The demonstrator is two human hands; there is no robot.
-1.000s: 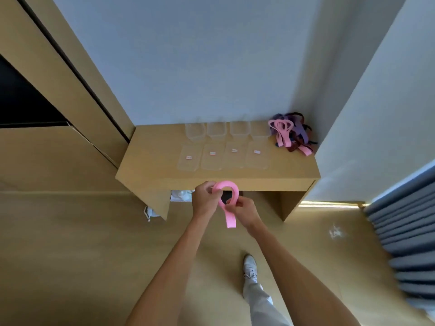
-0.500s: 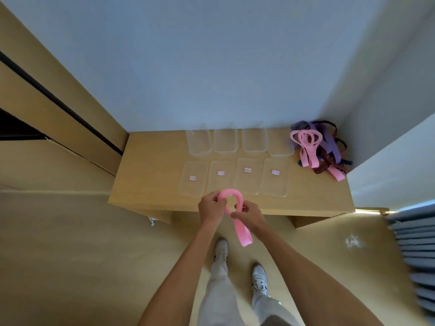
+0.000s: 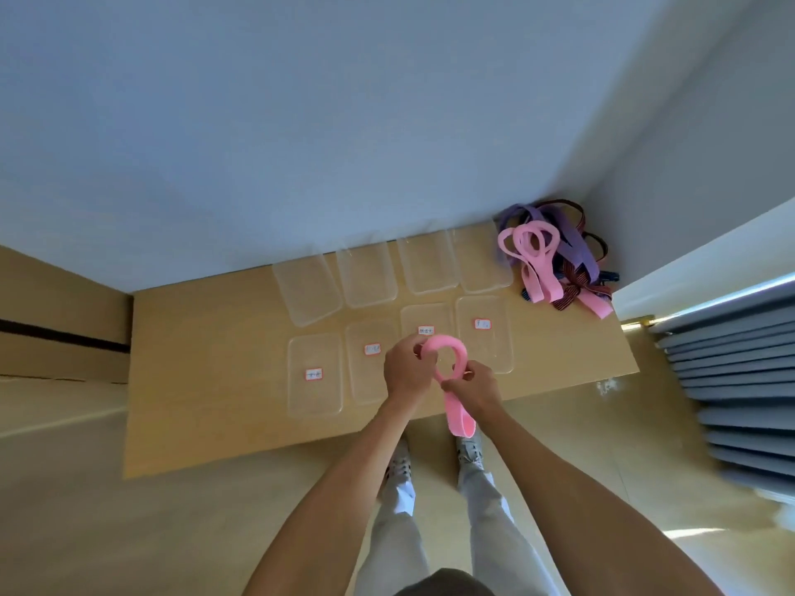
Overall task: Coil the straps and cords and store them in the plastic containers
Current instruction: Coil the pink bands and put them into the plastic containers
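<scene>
A pink strap (image 3: 447,354) is bent into a loop above the table's front half, its free end hanging down to about the table edge. My left hand (image 3: 404,372) pinches the loop's left side; my right hand (image 3: 471,387) pinches the strap where the loop crosses. Several clear plastic containers (image 3: 306,294) stand open in a row near the wall. In front of them lie their clear lids with small red-edged labels (image 3: 314,376). A heap of pink, purple and striped straps (image 3: 555,260) lies in the table's far right corner.
The wooden table (image 3: 198,380) stands against a pale wall in a corner. Wooden panelling runs along the left. Grey slatted blinds (image 3: 740,380) hang at the right. My legs and white shoes (image 3: 469,449) are on the floor below the table edge.
The view has tipped down and closer, so the table now fills more of the frame. My hands have kept their hold on the pink loop and now hang over the lids.
</scene>
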